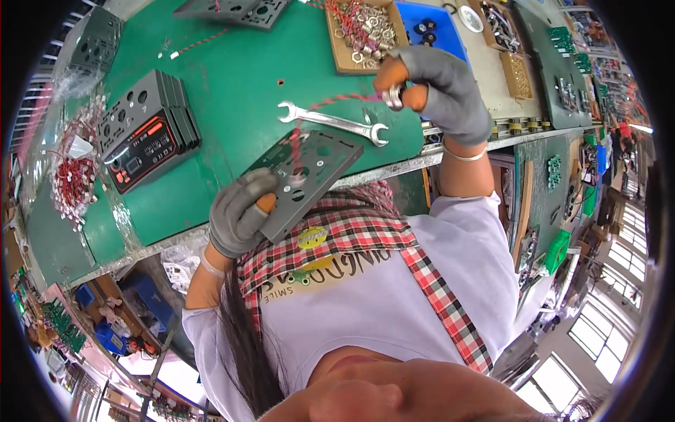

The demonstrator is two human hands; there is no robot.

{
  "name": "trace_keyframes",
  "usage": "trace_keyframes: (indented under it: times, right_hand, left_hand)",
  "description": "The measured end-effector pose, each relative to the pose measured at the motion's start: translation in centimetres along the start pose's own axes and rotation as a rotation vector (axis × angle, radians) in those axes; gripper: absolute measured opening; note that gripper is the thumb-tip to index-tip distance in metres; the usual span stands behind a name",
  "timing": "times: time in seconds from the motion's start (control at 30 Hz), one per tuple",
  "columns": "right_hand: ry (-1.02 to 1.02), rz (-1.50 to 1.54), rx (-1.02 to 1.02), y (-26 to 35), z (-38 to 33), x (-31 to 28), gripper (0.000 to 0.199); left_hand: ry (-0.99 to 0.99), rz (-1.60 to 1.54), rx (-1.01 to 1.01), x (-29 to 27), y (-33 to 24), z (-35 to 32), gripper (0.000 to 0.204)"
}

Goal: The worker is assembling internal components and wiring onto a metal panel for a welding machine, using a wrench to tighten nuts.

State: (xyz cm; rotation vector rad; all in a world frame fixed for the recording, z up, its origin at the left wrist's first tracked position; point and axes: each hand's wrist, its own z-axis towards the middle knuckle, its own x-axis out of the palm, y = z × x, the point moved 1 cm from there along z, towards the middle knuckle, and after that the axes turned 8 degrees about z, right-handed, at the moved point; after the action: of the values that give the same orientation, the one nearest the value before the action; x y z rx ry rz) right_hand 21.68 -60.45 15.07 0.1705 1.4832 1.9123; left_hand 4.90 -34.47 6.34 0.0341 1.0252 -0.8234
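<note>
1. Head view, nearest cam: wearer's head (358, 397) at btm edge, then white shirt (450, 281) w/ check apron (316, 239).
2. L hand (242, 211), grey glove w/ bare tips: fingers clamped on near-left end of dark panel (320, 193). Panel extends fwd-right from these fingers, tilted, by near edge of green counter (232, 91); long axis approx near-left to far-right.
3. R hand (439, 88), same glove: thumb + finger pinching small round metal part (394, 97), up fwd-right of panel & apart from it. From R fingers, panel lies near-left; L hand is the closer one, touching it.
4. Twisted red/dark wire (341, 98) runs left from R fingers, then down to panel's face. Open-end wrench (334, 123) lies on counter, left & nearer than R fingers, long axis roughly L–R.
5. Containers: cardboard tray (355, 69), just fwd-left of R fingers, w/ metal nuts/rings + red wires; blue bin (453, 39), just beyond R hand, w/ black round pcs.
6. Panel stack (144, 133): fwd-left of L fingers, apart.
</note>
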Motion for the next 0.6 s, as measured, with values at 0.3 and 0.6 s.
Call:
trace_keyframes:
  times: [0.3,0.6]
  right_hand:
    - [0.256,-0.094,-0.279,0.3,-1.9,-1.4,0.037]
    - [0.118,0.019,-0.231,-0.1,-2.2,-0.8,0.036]
  left_hand:
    - [0.013,-0.017,0.056,0.1,0.0,1.0,0.034]
    - [0.04,-0.003,0.03,0.0,-0.2,0.9,0.034]
